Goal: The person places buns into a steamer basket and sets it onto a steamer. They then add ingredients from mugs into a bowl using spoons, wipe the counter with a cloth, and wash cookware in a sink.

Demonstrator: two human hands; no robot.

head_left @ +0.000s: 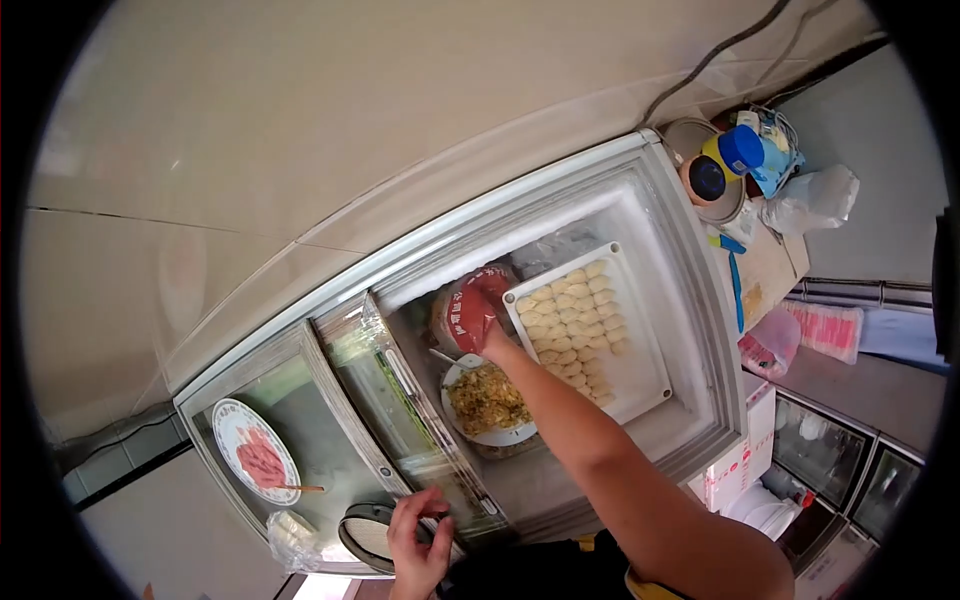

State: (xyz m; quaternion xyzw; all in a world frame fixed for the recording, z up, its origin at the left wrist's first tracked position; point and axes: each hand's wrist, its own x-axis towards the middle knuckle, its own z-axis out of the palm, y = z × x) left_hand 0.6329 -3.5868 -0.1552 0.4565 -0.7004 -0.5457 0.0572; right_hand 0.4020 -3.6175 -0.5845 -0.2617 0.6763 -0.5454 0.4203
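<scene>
My right hand [495,343] reaches into the open chest freezer [690,300]. Its fingers are hidden at a red printed plastic bag [468,316], so their grip cannot be made out. Beside the bag, a white tray [648,345] bears rows of pale dumplings [570,315]. Close below the bag sits a plate of chopped yellow-green filling [487,398] with a utensil handle at its edge. My left hand [420,538] is at the near edge of the freezer's glass cover [425,440], its fingers loosely bent and apart, beside a round dark-rimmed item [368,535].
On the glass at left are a plate of pink meat [258,458] with a wooden stick and a small plastic bag [292,538]. Jars [735,150], a blue knife [737,290] and pink packages [825,330] lie beyond the right side. A tiled wall [250,180] rises behind.
</scene>
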